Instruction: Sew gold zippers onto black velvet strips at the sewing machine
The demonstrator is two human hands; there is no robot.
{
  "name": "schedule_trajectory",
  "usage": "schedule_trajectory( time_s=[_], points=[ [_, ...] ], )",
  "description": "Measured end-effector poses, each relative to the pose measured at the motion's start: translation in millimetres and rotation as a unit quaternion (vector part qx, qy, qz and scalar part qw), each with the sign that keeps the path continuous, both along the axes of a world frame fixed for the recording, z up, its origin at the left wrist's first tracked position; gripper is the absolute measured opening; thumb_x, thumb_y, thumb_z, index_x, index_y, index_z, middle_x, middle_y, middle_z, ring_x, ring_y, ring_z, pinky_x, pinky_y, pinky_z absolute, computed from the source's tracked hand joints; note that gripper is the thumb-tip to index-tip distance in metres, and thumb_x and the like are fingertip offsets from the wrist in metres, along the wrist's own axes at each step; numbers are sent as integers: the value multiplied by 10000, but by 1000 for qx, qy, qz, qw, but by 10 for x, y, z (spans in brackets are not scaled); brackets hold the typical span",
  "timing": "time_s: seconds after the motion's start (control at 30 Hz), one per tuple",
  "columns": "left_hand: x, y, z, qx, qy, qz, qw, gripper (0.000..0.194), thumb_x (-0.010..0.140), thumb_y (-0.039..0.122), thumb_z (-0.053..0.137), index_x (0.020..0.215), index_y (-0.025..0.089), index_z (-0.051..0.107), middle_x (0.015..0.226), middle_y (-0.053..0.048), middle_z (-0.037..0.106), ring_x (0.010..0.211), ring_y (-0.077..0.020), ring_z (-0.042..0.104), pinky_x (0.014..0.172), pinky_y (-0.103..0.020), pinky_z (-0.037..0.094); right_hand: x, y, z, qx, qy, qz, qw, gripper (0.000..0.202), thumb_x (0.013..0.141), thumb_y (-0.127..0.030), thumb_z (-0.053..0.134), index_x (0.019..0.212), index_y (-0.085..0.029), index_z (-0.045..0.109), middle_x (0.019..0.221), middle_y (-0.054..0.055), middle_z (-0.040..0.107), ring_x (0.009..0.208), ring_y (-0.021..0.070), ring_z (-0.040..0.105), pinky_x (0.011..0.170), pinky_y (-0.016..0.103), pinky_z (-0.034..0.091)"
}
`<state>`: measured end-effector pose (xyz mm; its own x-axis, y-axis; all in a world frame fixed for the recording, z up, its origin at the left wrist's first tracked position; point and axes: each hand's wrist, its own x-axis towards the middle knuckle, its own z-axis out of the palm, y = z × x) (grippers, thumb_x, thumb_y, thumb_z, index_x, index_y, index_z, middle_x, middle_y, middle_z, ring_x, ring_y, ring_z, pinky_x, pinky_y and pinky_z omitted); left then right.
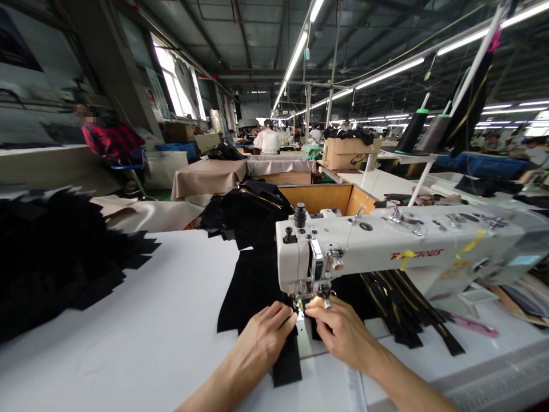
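**Black fabric under the needle, both hands on the work**

Black fabric strip (286, 357) lies at lower centre of the frame, running from the table edge up under the presser foot (300, 303). We note our left hand (261, 337) resting flat on it, fingers curled loosely and pressing the cloth down, not closed around anything. Our right hand (341, 332) sits just right of the needle, fingertips pinched on the fabric edge beside the foot; the two hands nearly touch.

Just behind them stands the white sewing machine (386, 252), its arm reaching to the right edge of the frame, with yellow tape on its body. Right of the hands we log a fan of black zipper strips (412, 312) with gold teeth, and pink-handled scissors (474, 326) beyond them. More black cloth drapes behind the machine head. At left, blurred, sits a heap of black cut pieces (55, 257) on the white table (163, 320). Further back: a wooden bin (321, 197), thread cones (414, 129) at upper right, a cardboard box (345, 151), and other people at distant tables.
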<state>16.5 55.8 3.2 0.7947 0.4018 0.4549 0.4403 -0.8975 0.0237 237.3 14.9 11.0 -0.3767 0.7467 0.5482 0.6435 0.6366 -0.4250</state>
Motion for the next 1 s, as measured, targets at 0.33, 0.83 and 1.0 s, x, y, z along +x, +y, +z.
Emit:
schedule_trajectory(
  time_s=[0.33, 0.83, 1.0],
  points=[
    [16, 10, 9, -23, 10, -6, 1000, 264, 974, 25, 322, 1056, 157, 535, 982, -70, 594, 848, -226, 566, 697, -343, 513, 6, 1, -15, -4, -27, -8, 1000, 346, 867, 15, 451, 1050, -189, 662, 1003, 73, 684, 940, 209, 634, 850, 346, 554],
    [3, 69, -164, -7, -4, 7, 1000, 263, 960, 53, 360, 1155, 140, 514, 1088, -120, 602, 1012, -258, 605, 865, -384, 557, -13, 15, -63, -8, -45, -39, 998, 297, 935, -41, 406, 1024, -163, 662, 1046, 103, 679, 1028, 242, 612, 916, 410, 534],
    [1, 77, -193, -7, 0, 7, 1000, 266, 964, 78, 364, 1175, 134, 514, 1079, -125, 604, 1022, -259, 610, 875, -380, 561, -22, 38, -64, -11, -46, -45, 998, 306, 929, -28, 406, 1029, -168, 660, 1029, 92, 678, 1003, 234, 613, 903, 402, 533]
  ],
)
